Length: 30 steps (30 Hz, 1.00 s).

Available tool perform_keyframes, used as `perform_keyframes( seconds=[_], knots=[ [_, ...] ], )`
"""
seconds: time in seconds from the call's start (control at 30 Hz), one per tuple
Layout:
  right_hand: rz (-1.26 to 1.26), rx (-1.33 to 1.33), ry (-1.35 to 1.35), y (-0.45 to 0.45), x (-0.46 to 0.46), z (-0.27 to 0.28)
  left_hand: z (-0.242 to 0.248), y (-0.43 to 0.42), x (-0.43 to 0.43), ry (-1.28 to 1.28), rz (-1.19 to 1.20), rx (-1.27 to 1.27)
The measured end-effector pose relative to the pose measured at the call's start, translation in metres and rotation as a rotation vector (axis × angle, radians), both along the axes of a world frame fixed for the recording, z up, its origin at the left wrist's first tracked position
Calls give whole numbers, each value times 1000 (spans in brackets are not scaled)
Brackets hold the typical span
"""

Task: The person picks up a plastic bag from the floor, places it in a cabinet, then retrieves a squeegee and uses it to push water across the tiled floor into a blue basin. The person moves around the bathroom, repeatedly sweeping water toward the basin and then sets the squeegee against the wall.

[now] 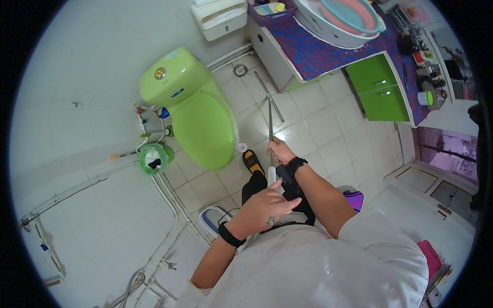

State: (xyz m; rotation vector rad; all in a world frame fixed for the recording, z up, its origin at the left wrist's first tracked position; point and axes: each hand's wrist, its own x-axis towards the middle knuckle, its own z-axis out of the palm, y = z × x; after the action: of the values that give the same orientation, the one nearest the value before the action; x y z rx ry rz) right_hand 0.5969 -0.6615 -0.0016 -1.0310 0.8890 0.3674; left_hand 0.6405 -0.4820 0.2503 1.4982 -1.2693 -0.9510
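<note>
My right hand [281, 150] is closed around the metal pole [270, 119] of a floor squeegee, partway along it. Out on the tiled floor, the squeegee's narrow head [275, 109] lies between the toilet and the cabinet. The pole's white grip [272, 176] points back towards my body. My left hand [262, 208] is just beyond this grip, back of the hand up, with thumb and fingers apart. One fingertip overlaps the grip's end; whether it touches is unclear. Black bands circle both wrists, and a small grey object [272, 220] shows at my left hand.
A green toilet [204, 131] with its lid down stands ahead on the left. Beside it are a lined waste bin [148, 163] and wall pipes [165, 196]. A floor drain [240, 70] lies near the cabinet [275, 57]. Basins [350, 15] rest on the counter.
</note>
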Motion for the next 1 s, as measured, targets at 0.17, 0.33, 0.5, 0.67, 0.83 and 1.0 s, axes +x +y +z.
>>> perform_keyframes(
  seconds=[0.17, 0.33, 0.5, 0.67, 0.83, 1.0],
  knots=[
    [-70, 103, 39, -3, -41, 15, 26, -18, -30, -4, -72, 90],
    [-101, 211, -22, 7, -52, 24, 57, -28, -48, -72, -16, 112],
    [-112, 227, -51, 25, -49, 32, 81, -38, -67, -99, 75, 169],
    [-64, 316, -136, 27, -54, 56, 93, -28, -84, -162, 133, 206],
    [5, 261, -81, 20, -51, 65, 92, -21, -102, -196, 267, 235],
    [69, 252, -108, 33, -47, 53, 95, -25, -118, -210, 347, 295]
  ],
)
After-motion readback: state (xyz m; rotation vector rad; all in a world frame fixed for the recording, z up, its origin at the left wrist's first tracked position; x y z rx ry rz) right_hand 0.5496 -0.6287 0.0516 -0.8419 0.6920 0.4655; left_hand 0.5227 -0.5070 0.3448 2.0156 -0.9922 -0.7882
